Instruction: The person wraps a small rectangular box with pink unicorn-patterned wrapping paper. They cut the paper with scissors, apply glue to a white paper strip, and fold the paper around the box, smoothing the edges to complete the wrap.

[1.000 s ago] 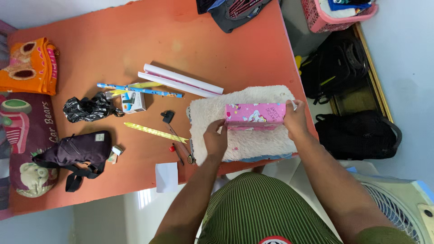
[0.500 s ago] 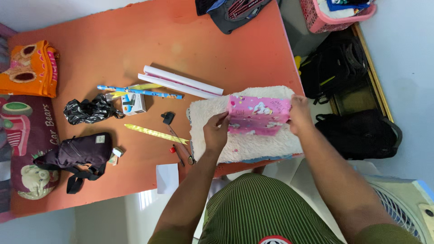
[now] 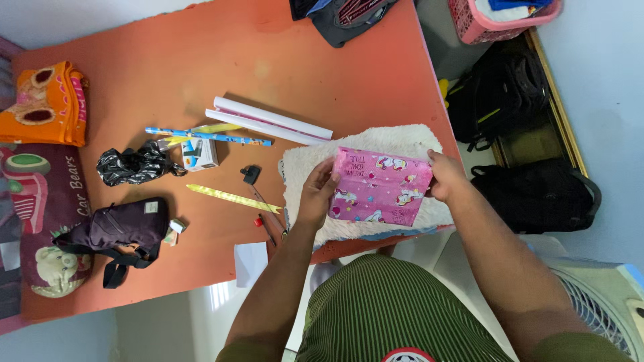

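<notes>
A box wrapped in pink cartoon-print paper [image 3: 379,187] is held up over a white fluffy mat [image 3: 396,141] at the near right edge of the orange table [image 3: 201,74]. My left hand [image 3: 315,194] grips the box's left end. My right hand [image 3: 444,175] grips its right end. The box's broad face is turned toward me. Left of the mat lie scissors [image 3: 272,222], a small black tool [image 3: 249,175] and a yellow paper strip [image 3: 231,198].
Rolled white paper [image 3: 268,121], a blue patterned roll [image 3: 208,135], a small white box [image 3: 198,154], crumpled black plastic [image 3: 134,164] and a dark pouch [image 3: 117,231] lie on the table. Black bags [image 3: 530,194] and a pink basket [image 3: 496,20] stand right of it. A fan [image 3: 604,302] is beside me.
Both hands lifted the pink wrapped box off the mat and tipped it from lying edge-on until its broad face points up at me.
</notes>
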